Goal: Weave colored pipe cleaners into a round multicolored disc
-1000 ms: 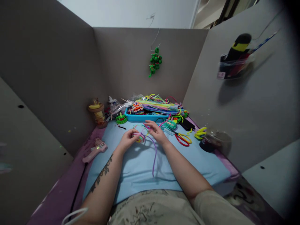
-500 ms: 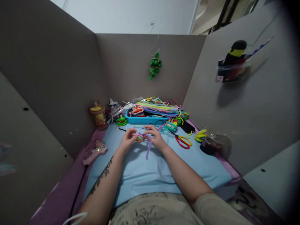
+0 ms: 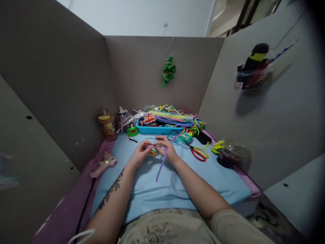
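My left hand and my right hand meet over the light blue mat, fingers pinched together. Between them sits a small multicoloured pipe-cleaner piece, held by the left fingers. A purple pipe cleaner runs from the right fingers at the piece and hangs down toward me. Both forearms stretch out from the bottom of the view, the left one tattooed.
A blue tray heaped with coloured pipe cleaners stands at the back. Red and yellow scissors and a teal woven piece lie right. A pink glue gun lies left, a jar behind it. Grey panels wall the desk; a green ornament hangs.
My right hand has come in from a spread pose to pinch at the piece beside the left hand. The purple pipe cleaner's free tail has got shorter and swung left.
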Motion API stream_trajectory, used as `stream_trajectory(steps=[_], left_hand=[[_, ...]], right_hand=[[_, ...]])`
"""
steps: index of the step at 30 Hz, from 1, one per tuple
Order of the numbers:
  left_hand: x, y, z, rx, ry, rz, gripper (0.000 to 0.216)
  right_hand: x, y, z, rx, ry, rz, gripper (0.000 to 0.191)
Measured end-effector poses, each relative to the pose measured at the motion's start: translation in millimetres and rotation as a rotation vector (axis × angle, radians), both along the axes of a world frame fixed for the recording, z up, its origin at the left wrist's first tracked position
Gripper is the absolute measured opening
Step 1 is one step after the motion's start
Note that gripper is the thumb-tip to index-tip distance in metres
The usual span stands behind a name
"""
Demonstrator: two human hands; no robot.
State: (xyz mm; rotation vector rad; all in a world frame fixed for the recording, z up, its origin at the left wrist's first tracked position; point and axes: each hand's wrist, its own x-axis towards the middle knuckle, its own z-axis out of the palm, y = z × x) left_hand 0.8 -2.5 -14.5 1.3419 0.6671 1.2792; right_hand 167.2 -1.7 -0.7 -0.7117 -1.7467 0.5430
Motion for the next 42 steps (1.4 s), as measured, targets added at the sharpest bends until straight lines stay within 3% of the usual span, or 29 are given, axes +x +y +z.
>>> stream_trajectory(steps=[8,16,19,22,25,33,36,42], left_hand=[[-1,0,2.5,-0.02,0.021,0.045,0.027],[3,2,-0.3,0.1,0.275,0.116,0.021],[2,1,1.8,0.042,0.192,0.111,0.024],[1,1,3.8,0.003,0.055,0.119,0.029],[1,2,4.8,0.006,0.009,0.122,0.031],[2,-1,2.2,0.079,0.178,0.074,0.026],[2,0,0.9,0.123,0.261,0.107,0.024],[4,2,-3.2,0.173,0.306,0.145,0.023]], right_hand=[[11,2,4.2,-0.019,-0.002,-0.025,0.008],[4,-3,13.5,0.029,-0.008,-0.053,0.005],[1,-4,15.1,0.014,-0.005,-0.093,0.009],[2,0,10.0,-0.077,-0.01,-0.161,0.019],[2,8,-0.9,-0.236,0.029,-0.149,0.016],[-6,16,-15.6,-0.648,0.343,0.151,0.026],[-7,15,-16.0,-0.686,0.346,0.173,0.027],[-12,11,-13.7,-0.586,0.284,0.073,0.029]])
